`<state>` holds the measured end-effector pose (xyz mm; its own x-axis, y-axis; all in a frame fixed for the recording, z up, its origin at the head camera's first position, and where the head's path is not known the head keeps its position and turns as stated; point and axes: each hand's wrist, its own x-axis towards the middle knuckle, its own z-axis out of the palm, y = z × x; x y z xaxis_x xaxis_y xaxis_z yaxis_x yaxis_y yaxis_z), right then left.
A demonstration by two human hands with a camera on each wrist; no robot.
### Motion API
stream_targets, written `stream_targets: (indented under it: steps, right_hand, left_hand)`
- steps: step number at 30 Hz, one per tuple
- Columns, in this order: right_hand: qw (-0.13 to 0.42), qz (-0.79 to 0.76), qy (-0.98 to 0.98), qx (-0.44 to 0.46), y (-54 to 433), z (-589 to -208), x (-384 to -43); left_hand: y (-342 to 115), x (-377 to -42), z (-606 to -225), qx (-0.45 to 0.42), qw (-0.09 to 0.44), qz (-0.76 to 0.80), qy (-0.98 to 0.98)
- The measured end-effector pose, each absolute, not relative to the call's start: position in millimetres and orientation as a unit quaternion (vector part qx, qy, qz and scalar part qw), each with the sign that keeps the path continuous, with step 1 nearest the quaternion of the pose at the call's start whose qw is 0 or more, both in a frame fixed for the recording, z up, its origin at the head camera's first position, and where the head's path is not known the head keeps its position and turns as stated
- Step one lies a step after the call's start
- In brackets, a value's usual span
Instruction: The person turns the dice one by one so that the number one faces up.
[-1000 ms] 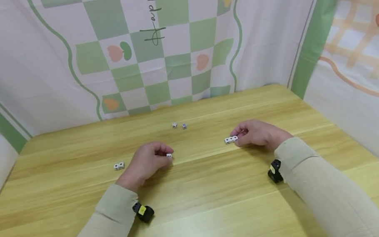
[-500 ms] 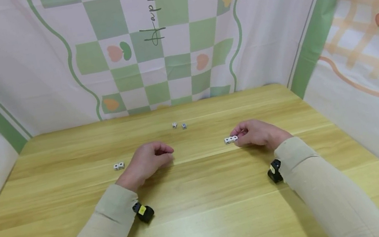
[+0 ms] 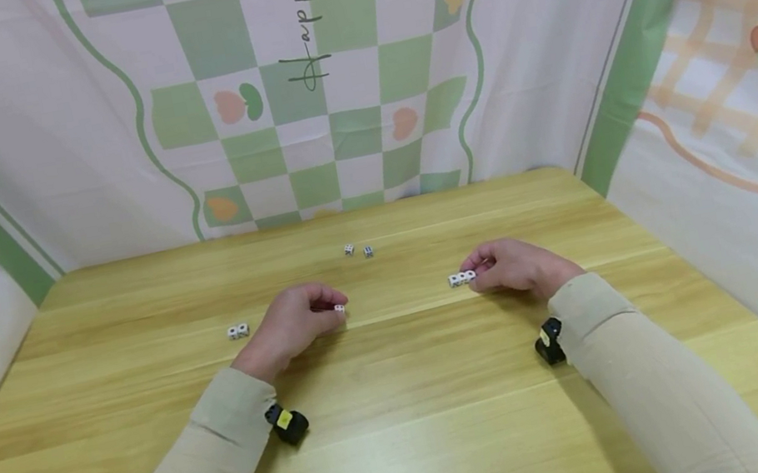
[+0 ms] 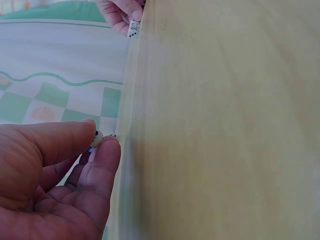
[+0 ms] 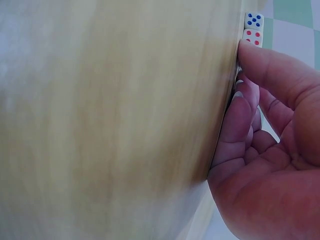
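Observation:
Between thumb and fingertips, my left hand (image 3: 287, 320) pinches a small white die (image 3: 339, 309). In the left wrist view that die (image 4: 98, 137) is partly covered by the thumb and a finger. My right hand (image 3: 522, 268) grips the right end of a short row of white dice (image 3: 462, 278) on the wooden table. From the right wrist, a die with blue pips (image 5: 254, 20) and one with red pips (image 5: 253, 36) stick out past the thumb, side by side. The rest of the row is hidden there.
Left of my left wrist a pair of dice (image 3: 238, 331) sits on the table (image 3: 408, 400). Farther back are two separate dice, one with a reddish top (image 3: 348, 250) and one with dark pips (image 3: 369, 252). A patterned cloth (image 3: 306, 148) hangs behind the table.
The die in my left fingers dropped out of sight half a second ago and shows again, turned to another face. My right hand and its row have stayed put.

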<state>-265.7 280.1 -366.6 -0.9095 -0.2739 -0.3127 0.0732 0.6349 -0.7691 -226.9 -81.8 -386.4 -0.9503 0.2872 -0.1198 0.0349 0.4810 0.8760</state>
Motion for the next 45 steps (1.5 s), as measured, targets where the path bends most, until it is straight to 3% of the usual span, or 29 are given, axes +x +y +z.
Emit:
stream_targets:
  steps: [45]
  right_hand:
    - [0.198,-0.418,0.885,-0.051,281.4,-371.9,-268.1]
  left_hand:
    - [-82.3,-226.2,-388.1,0.095,0.115,0.495,0.856]
